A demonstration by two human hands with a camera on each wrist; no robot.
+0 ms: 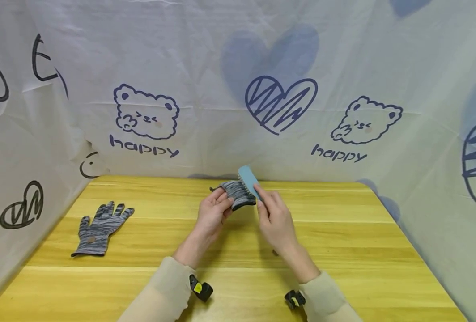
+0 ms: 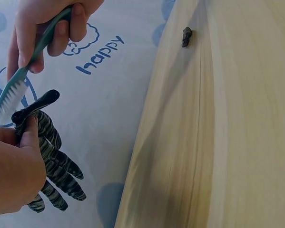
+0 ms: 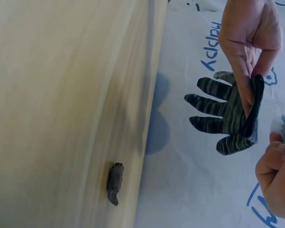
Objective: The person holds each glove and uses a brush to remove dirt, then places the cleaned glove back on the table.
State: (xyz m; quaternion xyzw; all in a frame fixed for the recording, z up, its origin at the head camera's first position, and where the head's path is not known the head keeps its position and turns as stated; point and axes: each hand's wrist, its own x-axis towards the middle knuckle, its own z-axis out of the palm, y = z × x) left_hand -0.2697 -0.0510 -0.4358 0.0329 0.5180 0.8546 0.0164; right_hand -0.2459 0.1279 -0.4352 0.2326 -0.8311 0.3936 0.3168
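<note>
My left hand [image 1: 212, 211] pinches a grey-and-black knitted glove [image 1: 238, 193] near its dark cuff, lifted above the table. In the left wrist view the glove's fingers [image 2: 61, 175] hang down. A light-blue brush [image 1: 248, 178] with pale bristles is gripped by its handle in my right hand [image 1: 276, 219]. Its bristle side meets or nearly meets the glove in the head view; the left wrist view shows the bristles [image 2: 11, 101] just beside the cuff. In the right wrist view, my right hand [image 3: 278, 175] hides most of the brush.
A matching glove [image 1: 97, 230] lies flat at the table's left, a brown spot [image 1: 91, 239] on it. A small dark brown lump [image 2: 186, 37] rests on the wooden table [image 1: 161, 246]. Behind the far edge hangs a printed white cloth [image 1: 206, 89].
</note>
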